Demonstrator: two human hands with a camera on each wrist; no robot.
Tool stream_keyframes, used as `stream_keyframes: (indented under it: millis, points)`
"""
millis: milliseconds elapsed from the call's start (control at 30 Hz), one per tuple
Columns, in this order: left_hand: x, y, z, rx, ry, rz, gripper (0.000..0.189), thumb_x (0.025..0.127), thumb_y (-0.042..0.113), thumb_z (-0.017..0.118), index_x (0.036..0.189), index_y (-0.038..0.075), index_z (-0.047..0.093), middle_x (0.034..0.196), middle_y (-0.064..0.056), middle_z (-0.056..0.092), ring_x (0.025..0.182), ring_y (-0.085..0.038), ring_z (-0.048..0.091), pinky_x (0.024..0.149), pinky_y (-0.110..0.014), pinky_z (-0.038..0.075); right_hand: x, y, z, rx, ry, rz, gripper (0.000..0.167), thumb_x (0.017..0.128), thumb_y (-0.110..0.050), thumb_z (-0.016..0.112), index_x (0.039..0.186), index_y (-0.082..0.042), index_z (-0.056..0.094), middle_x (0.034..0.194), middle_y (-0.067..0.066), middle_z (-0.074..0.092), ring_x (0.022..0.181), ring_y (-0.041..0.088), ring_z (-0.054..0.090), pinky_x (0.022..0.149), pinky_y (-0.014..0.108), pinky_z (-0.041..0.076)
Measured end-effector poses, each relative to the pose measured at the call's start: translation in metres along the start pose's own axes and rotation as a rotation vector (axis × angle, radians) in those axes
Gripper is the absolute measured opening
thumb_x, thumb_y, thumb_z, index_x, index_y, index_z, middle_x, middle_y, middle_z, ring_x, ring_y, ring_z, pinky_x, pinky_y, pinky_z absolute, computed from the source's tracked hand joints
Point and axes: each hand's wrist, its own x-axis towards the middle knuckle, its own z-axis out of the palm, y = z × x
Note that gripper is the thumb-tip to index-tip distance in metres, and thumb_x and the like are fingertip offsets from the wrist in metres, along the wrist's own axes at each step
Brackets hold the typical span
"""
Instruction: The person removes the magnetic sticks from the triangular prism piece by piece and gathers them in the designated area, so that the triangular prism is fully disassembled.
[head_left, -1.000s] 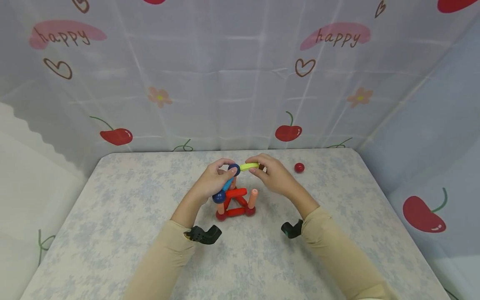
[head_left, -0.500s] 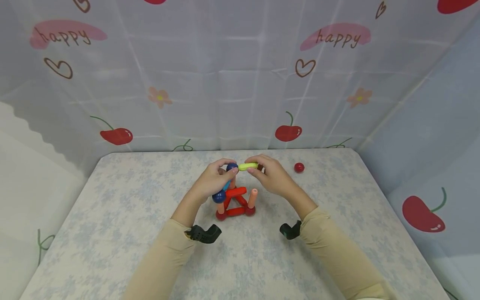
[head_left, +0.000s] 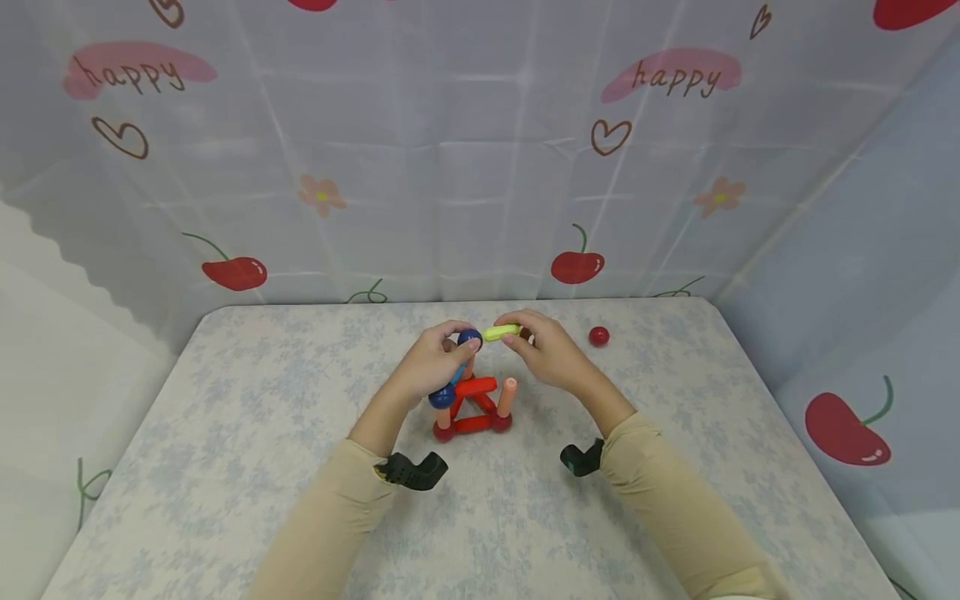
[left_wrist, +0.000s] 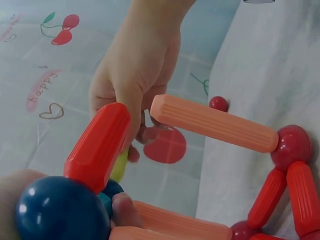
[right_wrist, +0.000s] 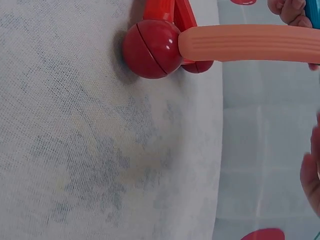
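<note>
My left hand (head_left: 429,362) pinches the far dark blue ball (head_left: 470,337) on top of a built frame of rods and balls. A blue rod (head_left: 458,372) runs from it to the nearer blue ball (head_left: 442,395). Between thumb and fingers my right hand (head_left: 547,352) holds a yellow-green rod (head_left: 500,332), its free end close beside the far blue ball. Below, red rods (head_left: 472,424) and red balls (head_left: 501,422) form a triangular base. One orange rod (head_left: 507,397) stands upright with its top bare. A red rod (left_wrist: 97,147) slants up from the nearer blue ball.
A loose red ball (head_left: 598,336) lies on the table at the back right. The table (head_left: 225,450) has a pale patterned cover, and a printed curtain (head_left: 480,167) hangs behind its far edge.
The far blue ball shifted slightly left, then back right with my left hand. The yellow-green rod also moved a little right, and a small gap now shows between it and the ball.
</note>
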Motion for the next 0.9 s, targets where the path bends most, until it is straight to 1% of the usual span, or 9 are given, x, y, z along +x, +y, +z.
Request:
stream_keyframes:
  millis: [167,367,467,567,633,767,900]
  points:
    - [-0.001,-0.005,-0.007,0.014,0.044,-0.041,0.044,0.102,0.041,0.054,0.141,0.023,0.051,0.102,-0.014,0.064,0.083,-0.025,0.059,0.068,-0.031,0.05,-0.005,0.015,-0.018,-0.023,0.11,0.091,0.032,0.101,-0.021,0.059,0.131,-0.011,0.059,0.113,0.009,0.062,0.09,0.024,0.059,0.066,0.032,0.05]
    - [-0.002,-0.007,-0.01,-0.019,0.035,-0.045,0.047,0.101,0.043,0.055,0.143,0.022,0.05,0.108,-0.014,0.064,0.091,-0.028,0.06,0.072,-0.031,0.051,-0.016,0.039,-0.041,-0.084,0.2,0.16,0.038,0.099,-0.03,0.061,0.133,-0.013,0.06,0.116,0.008,0.062,0.083,0.024,0.055,0.061,0.033,0.047]
    - [-0.002,-0.007,-0.009,-0.038,0.033,-0.05,0.046,0.1,0.043,0.056,0.142,0.023,0.051,0.108,-0.015,0.064,0.093,-0.03,0.06,0.071,-0.031,0.051,-0.023,0.054,-0.051,-0.113,0.238,0.215,0.039,0.098,-0.03,0.064,0.133,-0.014,0.061,0.116,0.009,0.062,0.076,0.024,0.054,0.057,0.032,0.046]
    - [-0.002,-0.007,-0.009,-0.057,0.029,-0.061,0.044,0.1,0.043,0.056,0.14,0.026,0.052,0.11,-0.016,0.064,0.095,-0.032,0.06,0.073,-0.032,0.052,-0.029,0.069,-0.062,-0.154,0.259,0.281,0.04,0.097,-0.03,0.065,0.133,-0.013,0.061,0.117,0.01,0.062,0.075,0.024,0.054,0.057,0.032,0.046]
    - [-0.003,-0.007,-0.01,-0.062,0.022,-0.069,0.044,0.1,0.044,0.057,0.14,0.027,0.051,0.112,-0.016,0.065,0.097,-0.033,0.061,0.074,-0.032,0.052,-0.033,0.079,-0.069,-0.185,0.264,0.325,0.04,0.098,-0.029,0.064,0.133,-0.012,0.06,0.118,0.012,0.062,0.077,0.025,0.054,0.059,0.033,0.046]
    - [-0.003,-0.006,-0.012,-0.062,0.01,-0.083,0.045,0.099,0.044,0.057,0.141,0.028,0.051,0.115,-0.014,0.065,0.1,-0.031,0.061,0.078,-0.034,0.052,-0.041,0.098,-0.08,-0.24,0.273,0.401,0.04,0.099,-0.028,0.061,0.134,-0.009,0.059,0.121,0.016,0.061,0.087,0.029,0.055,0.067,0.037,0.047]
    - [-0.003,-0.007,-0.013,-0.066,-0.006,-0.085,0.047,0.1,0.044,0.056,0.143,0.027,0.049,0.117,-0.015,0.064,0.101,-0.03,0.061,0.082,-0.038,0.053,-0.048,0.117,-0.088,-0.269,0.281,0.462,0.04,0.099,-0.026,0.06,0.133,-0.005,0.058,0.125,0.02,0.059,0.103,0.037,0.056,0.081,0.049,0.048]
